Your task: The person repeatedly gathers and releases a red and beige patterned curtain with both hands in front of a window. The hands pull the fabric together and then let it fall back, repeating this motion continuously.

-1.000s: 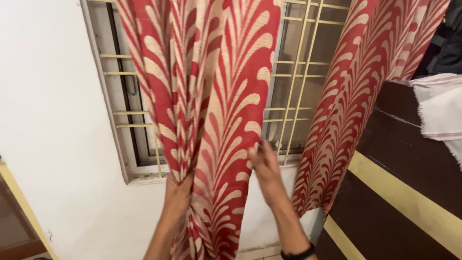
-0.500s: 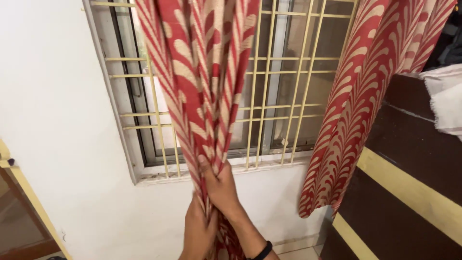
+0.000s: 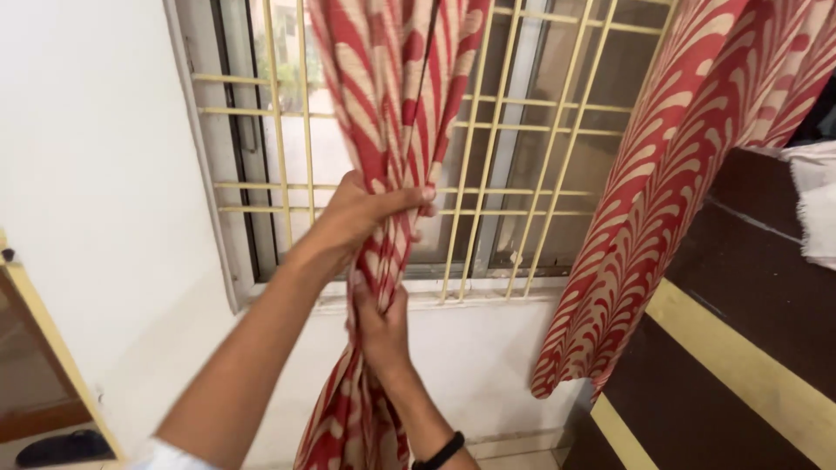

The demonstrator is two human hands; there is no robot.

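Note:
A red curtain with a cream feather pattern [image 3: 396, 96] hangs in front of the window and is gathered into a tight bunch. My left hand [image 3: 361, 213] reaches up from the lower left and is closed around the bunch at window-sill height. Just below it, my right hand [image 3: 379, 324], with a black band on its wrist, grips the same bunch. Under the hands the cloth spreads out again and runs down out of view.
A cream metal grille [image 3: 514, 174] covers the window. A second curtain of the same pattern [image 3: 662, 200] hangs at the right, beside dark brown furniture with a yellow stripe [image 3: 749, 348] and a white cloth [image 3: 814, 200] on top. A white wall [image 3: 96, 191] stands at the left.
The curtain was spread between my hands; now it is bunched together. My left hand has moved up above my right hand on the bunch.

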